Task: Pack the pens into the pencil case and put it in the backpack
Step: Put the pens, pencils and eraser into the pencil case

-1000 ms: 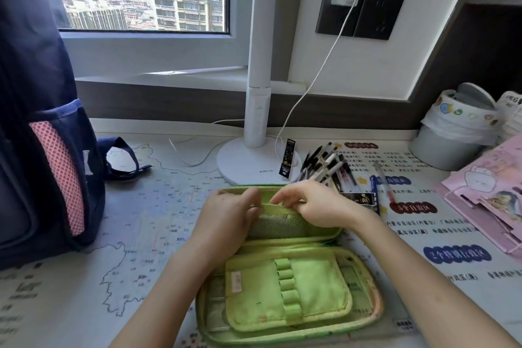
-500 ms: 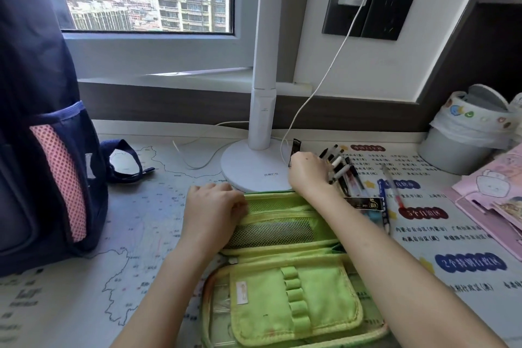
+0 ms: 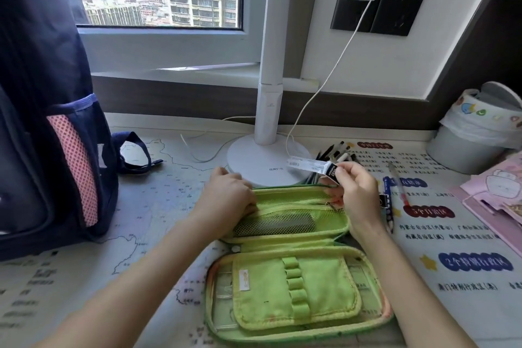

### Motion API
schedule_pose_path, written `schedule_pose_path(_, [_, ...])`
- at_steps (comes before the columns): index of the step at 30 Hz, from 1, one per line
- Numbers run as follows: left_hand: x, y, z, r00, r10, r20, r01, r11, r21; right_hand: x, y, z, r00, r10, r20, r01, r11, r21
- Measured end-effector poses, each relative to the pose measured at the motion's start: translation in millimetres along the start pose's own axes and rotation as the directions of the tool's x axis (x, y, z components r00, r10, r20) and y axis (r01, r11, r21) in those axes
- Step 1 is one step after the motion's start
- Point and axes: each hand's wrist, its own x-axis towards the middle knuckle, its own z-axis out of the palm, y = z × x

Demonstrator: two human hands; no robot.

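A green pencil case (image 3: 293, 291) lies open on the desk in front of me, its mesh pocket half at the far side. My left hand (image 3: 228, 195) presses on the left end of the mesh pocket. My right hand (image 3: 353, 189) holds a flat black-and-white packet (image 3: 310, 165) just above the case's far edge. Several black-and-white pens (image 3: 337, 154) lie behind the case by the lamp base. A blue pen (image 3: 388, 206) and a clear red-tipped pen (image 3: 398, 181) lie to the right. A dark blue backpack (image 3: 48, 121) stands at the left.
A white desk lamp (image 3: 268, 110) stands behind the case, with a white cable (image 3: 324, 85) running to a wall socket. A lined white bin (image 3: 474, 135) is at the far right. Pink stationery (image 3: 497, 195) lies at the right edge. A printed map mat (image 3: 141, 206) covers the desk.
My right hand left the mesh pocket, reached back to the pens by the lamp, and now holds the packet above the case. My left hand shifted to the pocket's left end.
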Motion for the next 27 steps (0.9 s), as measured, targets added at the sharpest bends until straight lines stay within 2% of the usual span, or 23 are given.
schedule_pose_path(2, [3.4, 0.2, -2.3, 0.994, 0.088, 0.065, -0.092, 0.993, 0.071, -0.7, -2.1, -0.2, 0.998, -0.027, 0.055, 0.024, 0.998, 0.063])
schedule_pose_path(4, [4.9, -1.4, -3.2, 0.996, 0.064, 0.069, -0.066, 0.997, 0.026, -2.4, -3.2, -2.1, 0.996, -0.045, 0.077, 0.037, 0.994, 0.103])
schedule_pose_path(6, [3.5, -2.9, -2.0, 0.998, -0.059, 0.009, 0.059, 0.982, -0.178, -2.7, -4.4, -6.3, 0.997, -0.052, 0.062, 0.041, 0.984, 0.175])
schedule_pose_path(7, [2.6, -3.0, -1.3, 0.99, -0.141, -0.008, 0.132, 0.942, -0.31, -2.5, -5.3, -9.1, 0.996, -0.052, 0.067, 0.033, 0.966, 0.257])
schedule_pose_path(9, [0.1, -1.4, -1.3, 0.962, -0.273, 0.022, 0.246, 0.825, -0.509, -1.5, -9.3, -13.7, 0.991, -0.034, 0.133, -0.035, 0.874, 0.484])
schedule_pose_path(11, [-1.7, 0.2, -0.4, 0.948, -0.313, 0.063, 0.289, 0.757, -0.585, -0.8, -13.2, -16.4, 0.974, -0.021, 0.226, -0.129, 0.769, 0.626])
schedule_pose_path(16, [-2.6, -3.2, 2.0, 0.937, -0.339, 0.09, 0.313, 0.693, -0.649, -3.5, -14.9, -13.5, 0.907, -0.036, 0.419, -0.253, 0.749, 0.612])
schedule_pose_path(19, [-2.5, -2.8, 2.5, 0.935, -0.341, 0.094, 0.317, 0.69, -0.65, -5.4, -12.4, -10.4, 0.866, -0.01, 0.5, -0.288, 0.808, 0.515])
schedule_pose_path(22, [-2.4, -1.3, 2.3, 0.936, -0.349, 0.046, 0.295, 0.707, -0.642, -6.2, -6.3, -7.7, 0.867, 0.05, 0.496, -0.213, 0.937, 0.278])
schedule_pose_path(25, [-2.3, -0.4, 3.1, 0.933, -0.358, 0.032, 0.291, 0.7, -0.652, -4.8, -4.4, -8.3, 0.933, 0.045, 0.358, -0.058, 0.998, 0.025])
schedule_pose_path(27, [-2.1, -0.8, 3.6, 0.932, -0.36, 0.034, 0.292, 0.693, -0.659, -2.1, -6.1, -10.0, 0.969, 0.013, 0.245, 0.031, 0.984, -0.174])
